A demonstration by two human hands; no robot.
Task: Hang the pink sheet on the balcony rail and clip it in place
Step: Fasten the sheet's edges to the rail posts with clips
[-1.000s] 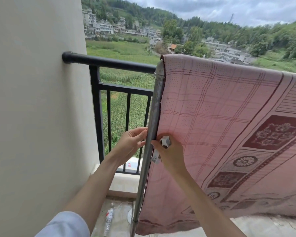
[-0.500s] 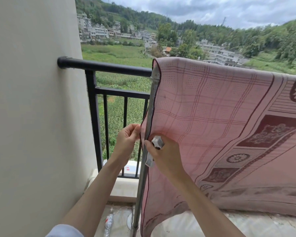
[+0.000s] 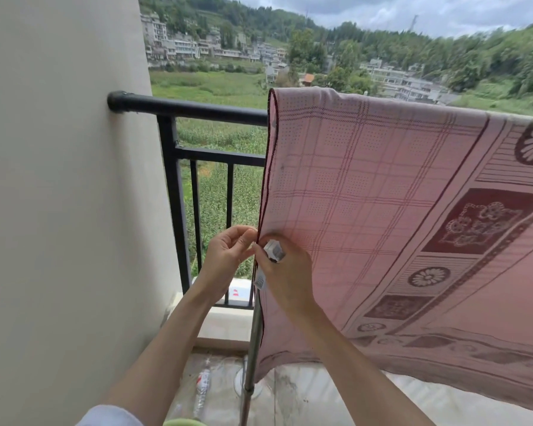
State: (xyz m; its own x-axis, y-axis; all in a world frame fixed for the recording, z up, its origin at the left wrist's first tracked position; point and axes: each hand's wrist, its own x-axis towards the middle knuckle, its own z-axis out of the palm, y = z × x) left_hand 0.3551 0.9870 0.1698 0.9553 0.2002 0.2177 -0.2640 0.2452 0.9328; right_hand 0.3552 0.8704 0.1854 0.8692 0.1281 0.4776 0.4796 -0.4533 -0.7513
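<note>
Grip: our right hand (image 3: 285, 272) holds a white clip (image 3: 270, 259), left hand (image 3: 228, 256) pinches pink sheet (image 3: 382, 210) edge | step: clipping | next: seat clip over hem.

Pink sheet (image 3: 382, 210) with maroon motifs hangs draped over the black rail (image 3: 197, 109).

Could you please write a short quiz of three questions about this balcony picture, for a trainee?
1. True or false: the pink sheet is draped over the black rail.
2. Which hand holds the white clip? A) left hand B) right hand
3. Fill in: on the floor, near the metal pole, lies a plastic ____.

Key: 1 true; 2 B; 3 bottle.
</note>
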